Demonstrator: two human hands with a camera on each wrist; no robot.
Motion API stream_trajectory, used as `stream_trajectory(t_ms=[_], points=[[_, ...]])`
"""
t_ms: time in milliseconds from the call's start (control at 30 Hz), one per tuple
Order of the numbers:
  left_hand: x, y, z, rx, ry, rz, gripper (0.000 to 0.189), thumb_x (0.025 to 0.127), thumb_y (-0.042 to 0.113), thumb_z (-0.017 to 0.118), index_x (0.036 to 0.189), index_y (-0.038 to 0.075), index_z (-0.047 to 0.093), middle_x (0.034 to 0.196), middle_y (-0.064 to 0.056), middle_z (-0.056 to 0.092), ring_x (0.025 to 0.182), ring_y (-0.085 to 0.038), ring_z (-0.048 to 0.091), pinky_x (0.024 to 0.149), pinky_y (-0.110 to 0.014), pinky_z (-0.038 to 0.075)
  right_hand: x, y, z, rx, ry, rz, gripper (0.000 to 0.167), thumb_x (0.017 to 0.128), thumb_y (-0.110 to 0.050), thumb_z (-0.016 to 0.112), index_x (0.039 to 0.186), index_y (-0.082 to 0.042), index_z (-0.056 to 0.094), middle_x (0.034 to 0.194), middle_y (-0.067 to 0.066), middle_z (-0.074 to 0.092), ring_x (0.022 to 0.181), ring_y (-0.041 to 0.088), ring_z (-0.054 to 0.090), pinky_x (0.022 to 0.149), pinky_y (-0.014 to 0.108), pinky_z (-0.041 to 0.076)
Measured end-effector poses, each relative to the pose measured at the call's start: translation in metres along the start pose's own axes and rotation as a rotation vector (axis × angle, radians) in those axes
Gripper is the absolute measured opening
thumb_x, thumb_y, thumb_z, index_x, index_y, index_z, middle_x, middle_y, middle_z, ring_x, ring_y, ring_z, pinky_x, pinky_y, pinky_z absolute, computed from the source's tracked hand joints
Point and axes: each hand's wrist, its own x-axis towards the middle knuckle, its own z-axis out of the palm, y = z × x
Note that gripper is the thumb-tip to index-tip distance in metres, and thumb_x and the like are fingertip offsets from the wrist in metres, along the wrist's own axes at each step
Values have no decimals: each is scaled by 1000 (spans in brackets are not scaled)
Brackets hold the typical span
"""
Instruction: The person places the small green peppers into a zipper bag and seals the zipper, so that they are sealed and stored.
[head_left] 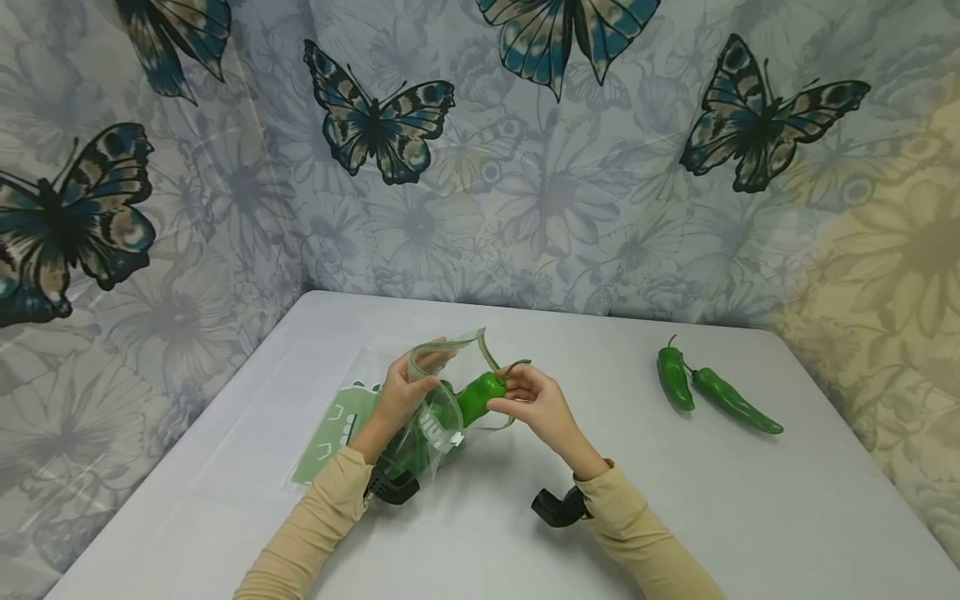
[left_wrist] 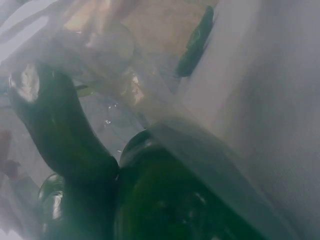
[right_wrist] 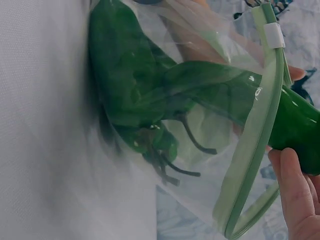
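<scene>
Pinching a green chili pepper close to its stem, the right hand has thumb and fingers closed on it at the mouth of a clear zip bag. The pepper lies partly through that opening, its stem end outside and its lower part within the bag, as the right wrist view shows. On the opposite side of the mouth, the left hand grips the bag's rim, thumb bent toward the fingers, which the film partly covers. Several more green peppers rest inside the bag, bunched low with some stems showing, and a white slider sits on the pale green zip strip. The bag is over the left half of a white table; beside it, toward the table's left edge, lies a flat green printed sheet in clear plastic. Near the table's far right corner are a short pepper and a longer pepper, the long one slanting toward the right edge; whether they touch is hard to tell. Past the far edge hangs a butterfly-and-flower cloth. Tan sleeves cover both forearms.
</scene>
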Motion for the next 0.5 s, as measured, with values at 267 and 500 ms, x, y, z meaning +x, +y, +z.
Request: stream_trajectory(t_ms=[267, 500], points=[[-2, 0, 0, 5, -1, 0, 67, 77, 34, 68, 127, -4, 44, 118, -1, 56, 109, -17, 51, 99, -34, 30, -1, 2, 3, 10, -7, 99, 38, 77, -3, 70, 109, 8, 53, 107, 15, 56, 83, 19, 58, 72, 30, 49], [-1, 2, 1, 22, 6, -28, 73, 76, 36, 69, 128, -7, 42, 118, 1, 56, 110, -17, 50, 99, -37, 29, -1, 5, 6, -3, -41, 91, 42, 77, -4, 71, 113, 7, 54, 102, 16, 58, 86, 25, 59, 72, 31, 50]])
